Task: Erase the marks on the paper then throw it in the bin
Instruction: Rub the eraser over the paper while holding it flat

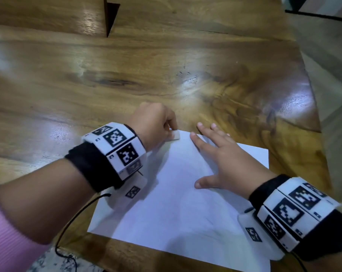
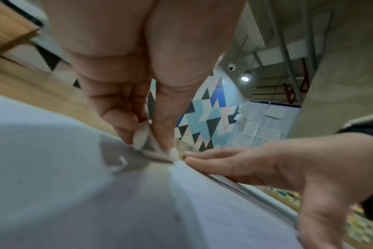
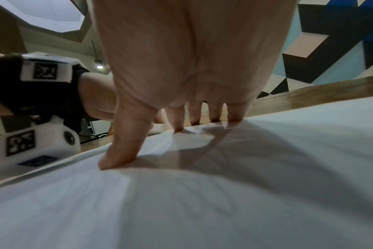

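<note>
A white sheet of paper (image 1: 178,203) lies on the wooden table (image 1: 127,75), near its front edge. My left hand (image 1: 156,122) pinches a small white eraser (image 1: 175,135) and holds it against the paper's far left corner. In the left wrist view the eraser (image 2: 142,138) sits between thumb and fingers, touching the paper (image 2: 74,193). My right hand (image 1: 225,156) lies flat with fingers spread on the paper's far right part, pressing it down. In the right wrist view its fingertips (image 3: 115,158) press the paper (image 3: 202,202). Only faint marks show on the sheet.
The table's right edge (image 1: 311,99) drops to a grey floor. A dark triangular gap (image 1: 111,16) cuts into the tabletop at the back. A black cable (image 1: 74,218) runs from my left wrist over the front edge. No bin is in view.
</note>
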